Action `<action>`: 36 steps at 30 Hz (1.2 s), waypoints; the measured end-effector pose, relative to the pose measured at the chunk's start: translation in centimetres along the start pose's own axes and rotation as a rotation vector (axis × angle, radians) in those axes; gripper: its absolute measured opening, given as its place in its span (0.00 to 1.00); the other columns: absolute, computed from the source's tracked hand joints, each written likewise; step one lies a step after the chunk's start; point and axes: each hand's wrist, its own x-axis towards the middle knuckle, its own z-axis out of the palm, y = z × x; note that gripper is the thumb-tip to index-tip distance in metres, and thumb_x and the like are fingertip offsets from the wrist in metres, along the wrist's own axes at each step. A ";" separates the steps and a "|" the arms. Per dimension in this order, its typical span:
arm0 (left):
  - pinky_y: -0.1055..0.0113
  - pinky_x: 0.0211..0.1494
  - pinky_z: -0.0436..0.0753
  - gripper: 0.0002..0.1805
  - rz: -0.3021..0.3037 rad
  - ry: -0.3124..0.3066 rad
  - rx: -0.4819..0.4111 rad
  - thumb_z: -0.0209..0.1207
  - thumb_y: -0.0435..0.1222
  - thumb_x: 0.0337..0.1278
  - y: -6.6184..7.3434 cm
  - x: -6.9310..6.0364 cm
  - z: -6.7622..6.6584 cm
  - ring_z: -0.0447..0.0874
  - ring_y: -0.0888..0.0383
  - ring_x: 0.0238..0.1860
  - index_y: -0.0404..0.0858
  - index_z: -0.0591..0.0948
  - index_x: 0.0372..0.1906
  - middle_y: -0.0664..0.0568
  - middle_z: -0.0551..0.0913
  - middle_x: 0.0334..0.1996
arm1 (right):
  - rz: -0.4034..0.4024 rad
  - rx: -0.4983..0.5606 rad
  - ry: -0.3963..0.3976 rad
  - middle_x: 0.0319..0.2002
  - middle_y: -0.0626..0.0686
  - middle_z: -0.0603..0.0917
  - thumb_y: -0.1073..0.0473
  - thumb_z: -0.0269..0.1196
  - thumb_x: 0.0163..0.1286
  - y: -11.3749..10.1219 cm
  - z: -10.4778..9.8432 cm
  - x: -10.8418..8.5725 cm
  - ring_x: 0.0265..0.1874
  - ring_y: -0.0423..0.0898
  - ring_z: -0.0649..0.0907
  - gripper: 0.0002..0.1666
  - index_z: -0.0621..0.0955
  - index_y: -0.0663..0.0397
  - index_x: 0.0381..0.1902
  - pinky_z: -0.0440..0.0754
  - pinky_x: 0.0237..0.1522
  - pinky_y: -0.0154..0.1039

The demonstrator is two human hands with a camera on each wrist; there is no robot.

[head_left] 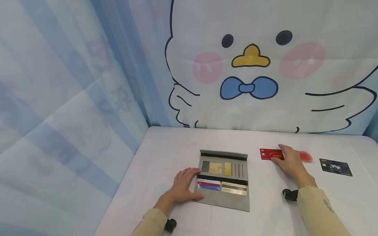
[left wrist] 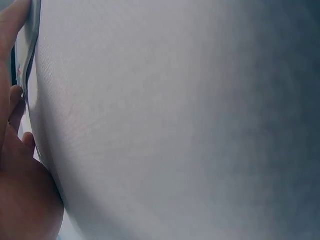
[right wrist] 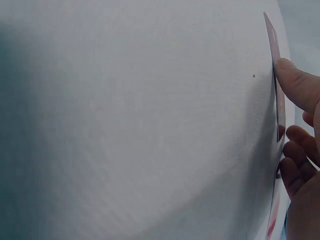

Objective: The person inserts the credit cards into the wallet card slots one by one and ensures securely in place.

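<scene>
An open wallet (head_left: 225, 201) is seemingly steadied at its nine o'clock edge by the uncurled left hand (head_left: 182, 187). At the wallet's two o'clock, a red card (head_left: 266, 154) is pinched by the right hand (head_left: 292, 164), apparently for control.

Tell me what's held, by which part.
Right hand pinches the red VIP card by its long edges; left hand just rests on the open wallet.

Head view looks forward and down on both hands (head_left: 181, 188) (head_left: 291, 164); each wrist view, close to the tabletop (head_left: 266, 218), shares one.
</scene>
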 end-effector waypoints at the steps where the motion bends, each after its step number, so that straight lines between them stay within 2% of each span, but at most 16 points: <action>1: 0.43 0.76 0.45 0.48 0.000 -0.002 0.000 0.75 0.53 0.47 0.0 0.0 0.0 0.52 0.45 0.76 0.42 0.67 0.72 0.49 0.66 0.73 | 0.002 -0.004 -0.005 0.68 0.79 0.60 0.57 0.67 0.69 0.1 0.0 0.0 0.67 0.76 0.59 0.46 0.58 0.76 0.72 0.59 0.64 0.73; 22: 0.46 0.77 0.45 0.48 -0.031 -0.014 0.022 0.74 0.55 0.48 -0.2 0.1 0.1 0.51 0.49 0.76 0.46 0.66 0.73 0.53 0.65 0.74 | 0.005 0.017 -0.018 0.66 0.79 0.62 0.58 0.69 0.68 0.3 -0.2 0.0 0.65 0.75 0.61 0.45 0.61 0.77 0.70 0.62 0.63 0.73; 28: 0.45 0.77 0.44 0.48 -0.039 -0.018 0.019 0.73 0.55 0.49 0.1 0.2 0.0 0.50 0.48 0.77 0.46 0.66 0.73 0.52 0.64 0.74 | 0.037 0.036 -0.028 0.65 0.79 0.62 0.59 0.69 0.68 0.1 -0.3 0.2 0.63 0.75 0.61 0.43 0.62 0.76 0.70 0.63 0.62 0.73; 36: 0.45 0.77 0.44 0.48 -0.051 -0.020 0.018 0.73 0.55 0.48 0.0 0.1 0.1 0.50 0.49 0.77 0.46 0.66 0.73 0.53 0.64 0.74 | 0.058 -0.021 -0.081 0.61 0.80 0.62 0.58 0.69 0.67 -0.2 -0.5 0.4 0.61 0.76 0.61 0.41 0.65 0.76 0.68 0.65 0.60 0.74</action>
